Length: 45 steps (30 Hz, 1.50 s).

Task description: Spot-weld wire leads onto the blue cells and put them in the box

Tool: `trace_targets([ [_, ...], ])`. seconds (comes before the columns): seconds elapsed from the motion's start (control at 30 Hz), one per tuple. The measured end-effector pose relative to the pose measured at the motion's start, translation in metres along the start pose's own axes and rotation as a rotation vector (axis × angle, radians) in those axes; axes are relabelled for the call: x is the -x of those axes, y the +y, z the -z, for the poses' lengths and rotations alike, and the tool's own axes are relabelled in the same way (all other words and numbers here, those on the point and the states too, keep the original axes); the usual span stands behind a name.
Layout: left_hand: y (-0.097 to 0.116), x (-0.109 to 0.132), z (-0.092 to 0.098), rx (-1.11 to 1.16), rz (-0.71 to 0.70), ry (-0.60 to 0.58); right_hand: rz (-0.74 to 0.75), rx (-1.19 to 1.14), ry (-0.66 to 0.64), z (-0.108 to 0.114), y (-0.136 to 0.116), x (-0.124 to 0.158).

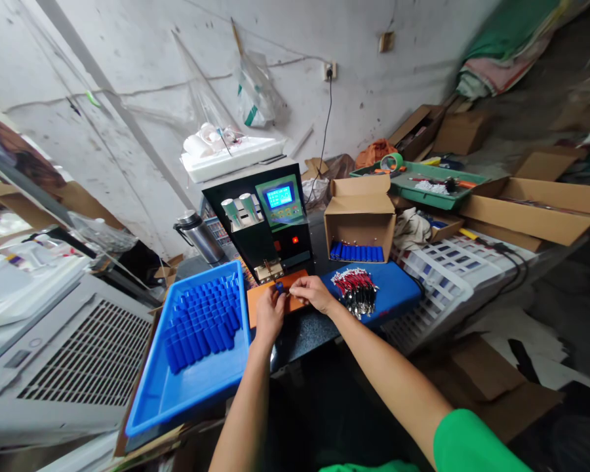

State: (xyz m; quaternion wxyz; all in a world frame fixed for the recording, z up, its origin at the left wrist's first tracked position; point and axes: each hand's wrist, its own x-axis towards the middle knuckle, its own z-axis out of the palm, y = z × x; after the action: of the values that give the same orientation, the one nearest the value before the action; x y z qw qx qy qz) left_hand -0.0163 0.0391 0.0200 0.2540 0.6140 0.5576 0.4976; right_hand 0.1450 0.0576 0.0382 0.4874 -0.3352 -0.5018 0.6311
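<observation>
My left hand (270,313) is closed around a blue cylindrical battery cell (279,286), mostly hidden by the fingers. It rests over the orange board (255,305) in front of a black spot welder (288,242). My right hand (313,293) is beside it, fingertips pinched together close to the cell. Whatever lies in that pinch is too small to make out. Just above the hands are the welder's metal electrodes (269,270). To the right, a bundle of red and black wire leads (356,292) lies on a blue pad (398,288).
A blue tray (147,400) with rows of blue cells stands left. Behind the pad, an open cardboard box (360,223) holds more cells. A steel flask (199,236) stands beside the welder, and a foam tray (231,157) lies on top. Farther right is a green tray (423,196).
</observation>
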Motion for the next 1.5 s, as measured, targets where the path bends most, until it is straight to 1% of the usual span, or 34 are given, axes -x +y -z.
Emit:
trace_targets([
  [0.1,0.002,0.001,0.002,-0.067,-0.036,-0.078,-0.024,-0.088,0.013,0.003,-0.002,0.001],
  [0.2,0.005,0.007,0.008,-0.110,-0.047,-0.109,-0.028,-0.133,0.009,0.005,-0.003,0.000],
  [0.27,0.008,0.011,0.011,-0.069,-0.006,-0.093,-0.037,-0.137,0.007,0.005,-0.003,-0.001],
  [0.37,0.011,0.013,0.013,0.030,0.073,0.005,-0.054,-0.122,0.003,0.005,-0.003,-0.003],
  [0.43,0.013,0.012,0.013,0.082,0.091,0.048,-0.060,-0.105,-0.002,0.004,-0.002,-0.004],
  [0.5,0.014,0.011,0.012,0.107,0.085,0.060,-0.062,-0.088,0.001,0.003,0.000,-0.006],
  [0.7,0.005,0.009,0.005,0.006,0.000,0.045,-0.038,-0.015,0.040,0.000,0.007,-0.011],
  [0.77,0.002,0.009,0.002,-0.026,-0.023,0.061,-0.023,0.016,0.056,-0.001,0.008,-0.012],
  [0.83,-0.001,0.009,0.000,-0.043,-0.027,0.072,-0.015,0.044,0.066,-0.002,0.009,-0.012],
  [0.93,0.000,0.008,0.000,-0.061,-0.021,0.048,-0.016,0.067,0.086,-0.004,0.009,-0.013],
  [1.0,0.001,0.009,0.001,-0.048,-0.011,0.030,-0.006,0.073,0.114,-0.007,0.009,-0.013],
  [1.1,0.005,0.009,0.001,0.039,0.027,0.017,0.025,0.067,0.154,-0.012,0.008,-0.015],
  [1.27,0.009,0.006,-0.003,0.135,0.061,0.007,0.051,0.042,0.184,-0.021,0.005,-0.021],
  [1.5,0.005,0.005,-0.006,0.150,0.040,0.009,0.022,0.231,0.211,-0.027,0.006,-0.029],
])
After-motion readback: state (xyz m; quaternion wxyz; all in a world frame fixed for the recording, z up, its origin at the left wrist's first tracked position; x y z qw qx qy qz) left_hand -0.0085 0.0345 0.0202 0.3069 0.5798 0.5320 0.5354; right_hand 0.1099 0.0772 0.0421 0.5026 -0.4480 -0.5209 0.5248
